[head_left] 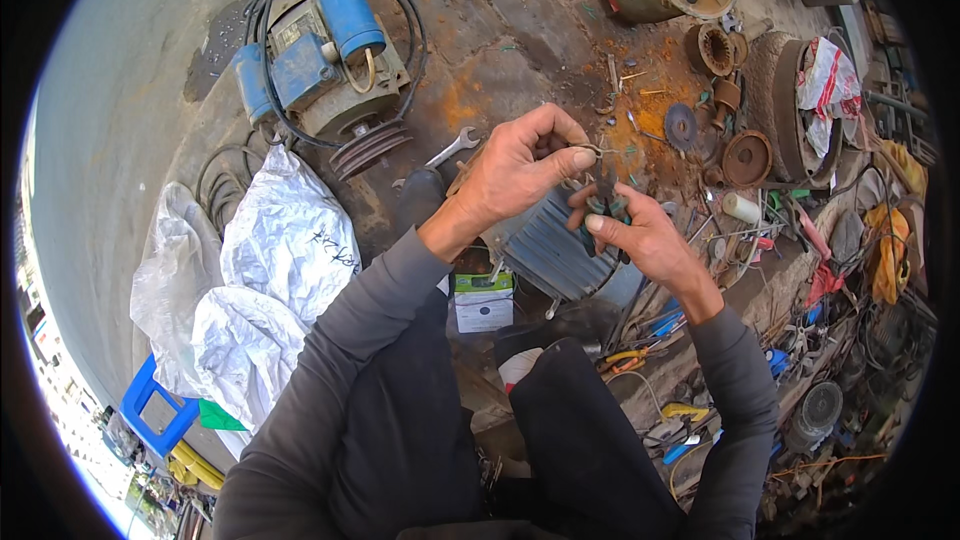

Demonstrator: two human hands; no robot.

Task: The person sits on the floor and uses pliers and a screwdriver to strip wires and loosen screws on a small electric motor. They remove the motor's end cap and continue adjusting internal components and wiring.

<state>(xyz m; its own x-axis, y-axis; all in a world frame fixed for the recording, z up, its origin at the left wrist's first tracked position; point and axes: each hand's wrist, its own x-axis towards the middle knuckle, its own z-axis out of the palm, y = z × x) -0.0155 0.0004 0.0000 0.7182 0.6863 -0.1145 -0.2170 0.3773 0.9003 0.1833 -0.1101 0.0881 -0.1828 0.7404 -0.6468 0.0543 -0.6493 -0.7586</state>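
Observation:
In front of me my left hand (525, 165) is closed, thumb and forefinger pinching a thin wire (608, 151) whose end sticks out to the right. My right hand (645, 238) is wrapped round dark pliers (604, 202) with greenish handles; their jaws point up toward the wire. Whether the jaws touch it I cannot tell. Just below both hands lies a blue-grey electric motor (560, 252) with a ribbed housing, partly covered by them. An open-end wrench (453, 146) rests on the ground left of my left hand.
At the upper left stands a motor with a pulley (368, 147) and a looped black cable. White sacks (285, 230) lie by my left arm, near a blue plastic stool (150, 405). Rusty motor parts (747, 158) and a grinding disc (680, 126) sit ahead right. Tools and scrap crowd the right.

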